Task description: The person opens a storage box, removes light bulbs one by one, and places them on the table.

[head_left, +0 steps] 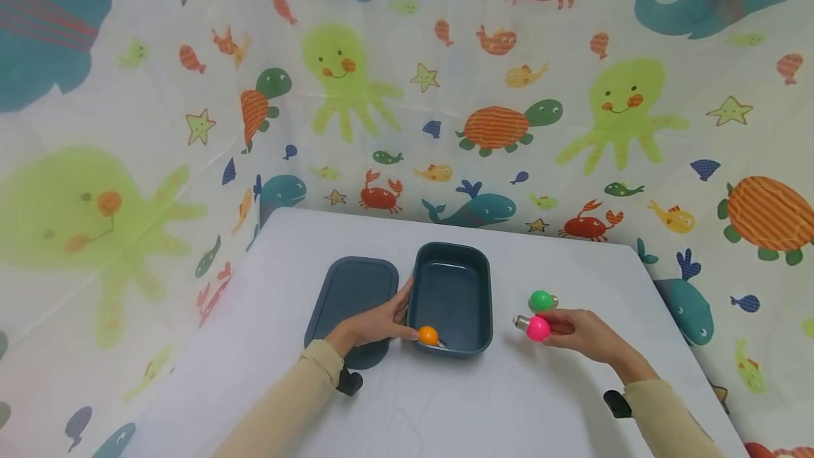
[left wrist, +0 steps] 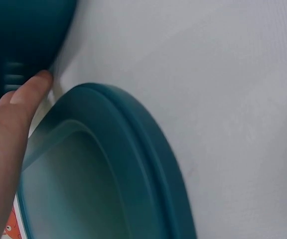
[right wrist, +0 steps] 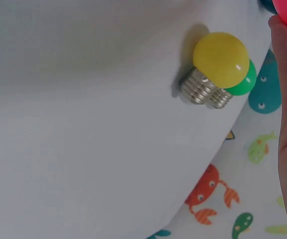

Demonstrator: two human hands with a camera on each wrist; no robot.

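My right hand (head_left: 579, 331) pinches a pink light bulb (head_left: 539, 329) above the table, its metal base pointing left toward a dark blue box (head_left: 491, 302). In the right wrist view only part of the pink bulb shows, at the top right corner. Stretched along the box's left wall, my left hand (head_left: 381, 318) touches it with extended fingers, the thumb at the near left corner. An orange light bulb (head_left: 428, 336) lies inside that corner. A green light bulb (head_left: 541, 300) rests beyond my right hand, and a yellow light bulb (right wrist: 221, 59) lies near it, hidden in the head view.
Left of the box lies its dark blue lid (head_left: 359, 288), partly under my left hand and wrist. A white table (head_left: 445, 408) carries everything. Behind and beside it hangs a curtain (head_left: 407, 112) printed with sea animals.
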